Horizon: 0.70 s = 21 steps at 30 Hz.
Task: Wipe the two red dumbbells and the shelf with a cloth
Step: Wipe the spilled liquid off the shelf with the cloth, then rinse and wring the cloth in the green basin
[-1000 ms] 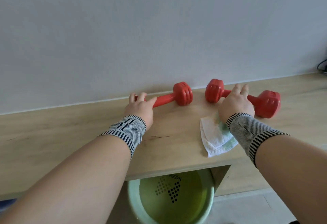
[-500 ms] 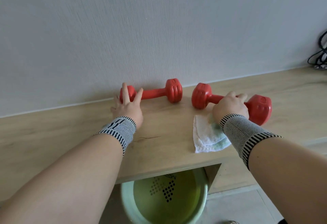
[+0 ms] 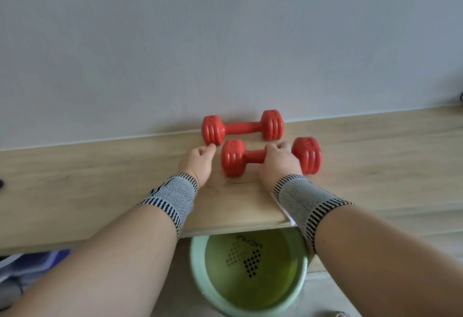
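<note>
Two red dumbbells lie on the pale wooden shelf [image 3: 100, 179]. The back dumbbell [image 3: 241, 126] rests along the wall. Parallel to it and just in front lies the front dumbbell [image 3: 234, 157], and my right hand [image 3: 278, 164] grips its handle. My left hand [image 3: 198, 162] rests on the shelf with loosely curled fingers and holds nothing; its fingertips are at the left head of the back dumbbell. Only a white sliver of the cloth [image 3: 285, 212] shows at the shelf's front edge, the remainder hidden under my right wrist.
A pale green bucket [image 3: 198, 266] of yellowish water stands on the floor below the shelf's front edge. A dark cable [image 3: 461, 97] shows at the far right by the wall. Something purple [image 3: 37, 261] lies low at the left.
My right hand has brought its dumbbell leftward, in front of the other one. The left dumbbell now lies against the wall, and my left hand has come off it.
</note>
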Each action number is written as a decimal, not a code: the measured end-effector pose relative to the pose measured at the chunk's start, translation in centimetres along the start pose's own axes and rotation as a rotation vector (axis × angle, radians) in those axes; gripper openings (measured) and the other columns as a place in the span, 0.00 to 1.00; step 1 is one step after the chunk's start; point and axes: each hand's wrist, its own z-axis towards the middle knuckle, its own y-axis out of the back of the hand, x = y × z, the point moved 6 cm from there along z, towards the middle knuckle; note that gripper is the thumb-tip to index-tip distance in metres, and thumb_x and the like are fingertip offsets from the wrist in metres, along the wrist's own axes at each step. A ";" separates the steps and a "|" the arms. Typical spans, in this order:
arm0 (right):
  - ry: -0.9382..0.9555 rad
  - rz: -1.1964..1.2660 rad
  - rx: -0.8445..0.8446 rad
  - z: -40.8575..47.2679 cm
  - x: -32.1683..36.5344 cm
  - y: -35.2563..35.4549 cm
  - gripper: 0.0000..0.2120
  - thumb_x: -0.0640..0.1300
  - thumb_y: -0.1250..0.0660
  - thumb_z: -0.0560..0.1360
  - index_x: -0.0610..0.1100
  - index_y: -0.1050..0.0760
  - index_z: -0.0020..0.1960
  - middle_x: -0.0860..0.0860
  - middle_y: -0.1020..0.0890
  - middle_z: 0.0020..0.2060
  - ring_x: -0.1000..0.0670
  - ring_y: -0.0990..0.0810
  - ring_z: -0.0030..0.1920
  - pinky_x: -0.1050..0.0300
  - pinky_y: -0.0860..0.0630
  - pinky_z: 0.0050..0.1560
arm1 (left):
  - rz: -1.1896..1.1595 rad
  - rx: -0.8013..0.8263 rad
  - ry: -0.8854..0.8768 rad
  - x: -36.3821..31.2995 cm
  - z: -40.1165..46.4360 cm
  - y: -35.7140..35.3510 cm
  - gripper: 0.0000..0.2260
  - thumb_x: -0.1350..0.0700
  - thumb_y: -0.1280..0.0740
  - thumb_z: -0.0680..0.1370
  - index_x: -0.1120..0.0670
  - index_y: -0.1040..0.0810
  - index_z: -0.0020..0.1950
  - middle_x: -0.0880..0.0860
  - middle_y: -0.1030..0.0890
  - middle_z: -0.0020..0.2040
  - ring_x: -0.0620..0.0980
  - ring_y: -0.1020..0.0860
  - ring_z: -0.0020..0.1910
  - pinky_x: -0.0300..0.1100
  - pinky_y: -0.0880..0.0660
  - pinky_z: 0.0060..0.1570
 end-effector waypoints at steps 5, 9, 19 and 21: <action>0.088 0.036 -0.004 0.7 2.5 -1.8 0.17 0.37 0.40 0.74 0.44 0.31 0.63 0.45 0.35 0.63 0.42 0.21 0.49 0.55 0.25 0.48 | -0.324 0.122 0.079 3.1 1.4 -1.1 0.20 0.36 0.33 0.60 0.51 0.18 0.35 0.60 0.16 0.44 0.61 0.19 0.49 0.61 0.26 0.60; 0.142 0.050 -0.012 1.1 2.7 -2.0 0.20 0.39 0.40 0.75 0.47 0.31 0.66 0.47 0.33 0.63 0.43 0.21 0.50 0.56 0.26 0.49 | -0.349 0.128 0.067 2.6 0.9 -0.6 0.17 0.35 0.34 0.59 0.46 0.16 0.34 0.59 0.15 0.46 0.61 0.18 0.52 0.59 0.26 0.60; 0.221 0.026 0.045 0.8 3.6 -1.6 0.24 0.43 0.37 0.75 0.48 0.36 0.71 0.47 0.34 0.67 0.45 0.24 0.57 0.55 0.26 0.55 | -0.310 0.062 0.070 1.8 -0.2 0.7 0.20 0.37 0.36 0.60 0.51 0.19 0.37 0.59 0.16 0.45 0.64 0.19 0.52 0.60 0.25 0.58; 0.219 0.060 0.043 0.3 3.4 -1.3 0.27 0.43 0.38 0.76 0.49 0.40 0.73 0.48 0.37 0.70 0.45 0.24 0.59 0.55 0.27 0.56 | -0.270 0.085 0.066 1.1 -1.0 0.9 0.21 0.38 0.36 0.66 0.52 0.18 0.47 0.57 0.18 0.49 0.63 0.21 0.57 0.56 0.26 0.61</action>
